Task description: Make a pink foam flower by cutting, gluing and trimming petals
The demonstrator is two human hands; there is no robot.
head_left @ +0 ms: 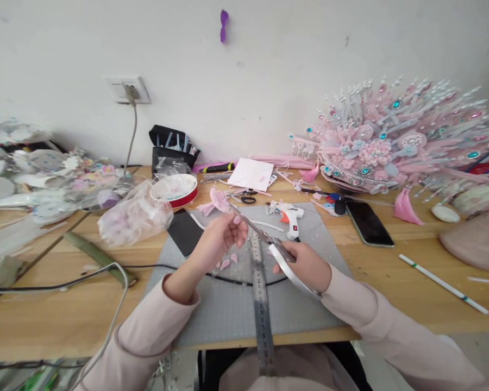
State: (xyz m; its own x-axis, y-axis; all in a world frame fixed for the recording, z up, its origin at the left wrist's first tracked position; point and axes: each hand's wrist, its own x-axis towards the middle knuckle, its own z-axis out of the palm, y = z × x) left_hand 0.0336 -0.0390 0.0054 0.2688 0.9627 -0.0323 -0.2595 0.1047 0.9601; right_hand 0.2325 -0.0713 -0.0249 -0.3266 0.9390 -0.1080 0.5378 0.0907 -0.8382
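Observation:
My right hand (305,263) is wrapped round the handles of a pair of scissors (283,260), which have a white grip. Their blades point up and left, the tips close to the fingers of my left hand (226,236). Those fingers are curled in a pinch; whatever they hold is too small or hidden to name. Just beyond them a pink fabric flower (218,200) shows above the mat. Small pink petals (225,264) lie under my left hand. A steel ruler (262,309) runs below the scissors toward my lap.
A grey cutting mat (212,320) covers the table's middle. On it are a white glue gun (292,217) and a dark phone (185,231). Another phone (369,222) lies right, before a large pink beaded headdress (391,141). Black cable (163,266) crosses the mat; plastic bags (134,217) crowd the left.

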